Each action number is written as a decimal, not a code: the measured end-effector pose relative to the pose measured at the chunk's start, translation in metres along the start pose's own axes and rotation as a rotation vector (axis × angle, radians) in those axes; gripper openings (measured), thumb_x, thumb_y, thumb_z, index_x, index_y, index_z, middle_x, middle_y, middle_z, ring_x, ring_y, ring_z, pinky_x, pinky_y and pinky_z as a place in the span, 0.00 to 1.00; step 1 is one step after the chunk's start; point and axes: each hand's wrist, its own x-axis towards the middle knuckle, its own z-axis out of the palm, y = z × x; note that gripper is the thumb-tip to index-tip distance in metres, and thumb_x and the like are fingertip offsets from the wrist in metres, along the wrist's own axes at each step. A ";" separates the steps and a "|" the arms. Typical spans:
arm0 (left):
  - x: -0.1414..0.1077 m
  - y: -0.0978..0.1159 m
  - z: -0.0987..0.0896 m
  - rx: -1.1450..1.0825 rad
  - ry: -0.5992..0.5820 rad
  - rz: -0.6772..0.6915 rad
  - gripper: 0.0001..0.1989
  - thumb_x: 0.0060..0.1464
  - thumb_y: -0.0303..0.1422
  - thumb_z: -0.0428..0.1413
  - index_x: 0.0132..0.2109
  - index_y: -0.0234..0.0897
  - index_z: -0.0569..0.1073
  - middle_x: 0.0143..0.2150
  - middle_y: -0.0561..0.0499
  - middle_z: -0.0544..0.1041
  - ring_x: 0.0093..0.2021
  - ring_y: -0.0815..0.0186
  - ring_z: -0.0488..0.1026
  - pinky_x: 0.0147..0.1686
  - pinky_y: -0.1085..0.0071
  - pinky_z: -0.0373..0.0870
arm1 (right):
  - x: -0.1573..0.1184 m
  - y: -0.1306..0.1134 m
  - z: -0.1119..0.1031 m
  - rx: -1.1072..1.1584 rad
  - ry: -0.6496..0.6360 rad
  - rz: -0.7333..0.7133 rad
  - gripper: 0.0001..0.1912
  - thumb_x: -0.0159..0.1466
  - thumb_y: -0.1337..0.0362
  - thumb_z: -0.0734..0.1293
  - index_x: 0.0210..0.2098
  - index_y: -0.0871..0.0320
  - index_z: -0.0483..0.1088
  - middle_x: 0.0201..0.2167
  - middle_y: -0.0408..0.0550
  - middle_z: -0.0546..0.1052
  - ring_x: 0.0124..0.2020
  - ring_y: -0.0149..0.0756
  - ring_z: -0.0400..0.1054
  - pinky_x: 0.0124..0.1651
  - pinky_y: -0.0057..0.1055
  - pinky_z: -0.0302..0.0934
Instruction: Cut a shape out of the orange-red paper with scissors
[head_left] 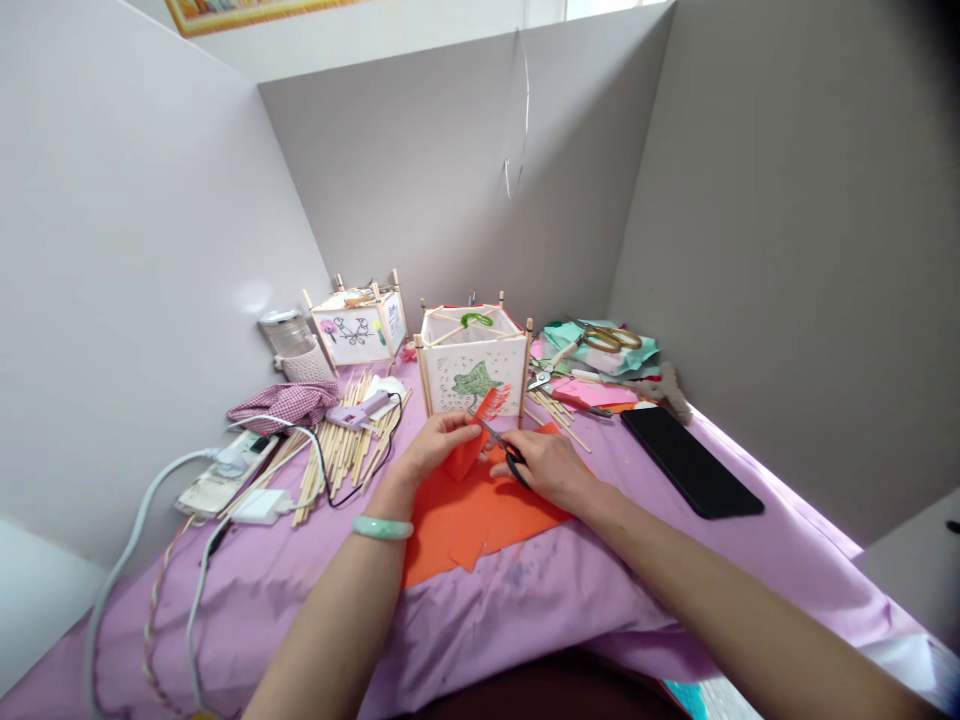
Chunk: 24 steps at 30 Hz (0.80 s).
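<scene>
My left hand (pixel 442 442) pinches a small orange piece (pixel 466 456) whose upper end is cut into a fringe of thin strips. Black-handled scissors (pixel 514 460) are held in my right hand (pixel 551 468), their blades pointing up and left at the fringed piece. Whether the blades are fully closed is too small to tell. Beneath both hands a larger orange sheet (pixel 450 530) lies on the purple cloth, with a jagged notch at its front edge. Just behind the hands stands a white-panelled lantern frame (pixel 442 370) with a green drawing.
A second lantern (pixel 360 335), a jar (pixel 289 335), wooden sticks (pixel 345 455), a glue gun (pixel 360 410) and a power strip (pixel 229 475) with cables are at left. At right lie a black phone-like slab (pixel 690 460), red-handled pliers (pixel 581 402) and gold-handled scissors (pixel 611 338).
</scene>
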 end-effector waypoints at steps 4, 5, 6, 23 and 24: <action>0.000 -0.001 0.001 -0.015 0.018 0.025 0.13 0.47 0.38 0.58 0.34 0.31 0.72 0.27 0.48 0.77 0.27 0.64 0.75 0.28 0.71 0.69 | 0.000 0.000 0.000 0.025 -0.011 0.014 0.19 0.58 0.49 0.65 0.41 0.56 0.68 0.33 0.47 0.76 0.33 0.36 0.70 0.32 0.28 0.55; 0.001 -0.001 0.001 -0.018 0.034 0.034 0.13 0.47 0.38 0.59 0.34 0.31 0.71 0.27 0.48 0.77 0.27 0.64 0.75 0.28 0.72 0.69 | 0.000 0.000 0.000 0.030 -0.011 0.013 0.20 0.58 0.49 0.65 0.41 0.56 0.68 0.34 0.47 0.75 0.33 0.36 0.69 0.32 0.28 0.55; 0.001 -0.002 0.000 -0.026 0.052 0.041 0.13 0.47 0.38 0.59 0.34 0.31 0.71 0.27 0.48 0.77 0.27 0.64 0.75 0.28 0.72 0.69 | 0.000 0.000 0.000 0.031 -0.008 0.013 0.20 0.57 0.48 0.66 0.41 0.57 0.68 0.34 0.47 0.75 0.34 0.35 0.69 0.32 0.28 0.55; 0.004 -0.004 -0.002 -0.088 0.102 0.057 0.16 0.45 0.39 0.60 0.37 0.30 0.72 0.30 0.47 0.77 0.28 0.63 0.76 0.31 0.69 0.71 | -0.001 -0.001 -0.003 0.050 -0.018 0.015 0.21 0.57 0.48 0.66 0.42 0.57 0.67 0.35 0.48 0.75 0.35 0.36 0.69 0.35 0.27 0.56; 0.004 -0.005 -0.003 -0.088 0.095 0.053 0.16 0.45 0.39 0.60 0.37 0.30 0.72 0.30 0.47 0.77 0.29 0.63 0.76 0.31 0.69 0.71 | -0.001 -0.001 -0.003 0.052 -0.021 0.013 0.21 0.57 0.48 0.66 0.42 0.57 0.67 0.35 0.48 0.75 0.35 0.35 0.69 0.35 0.27 0.56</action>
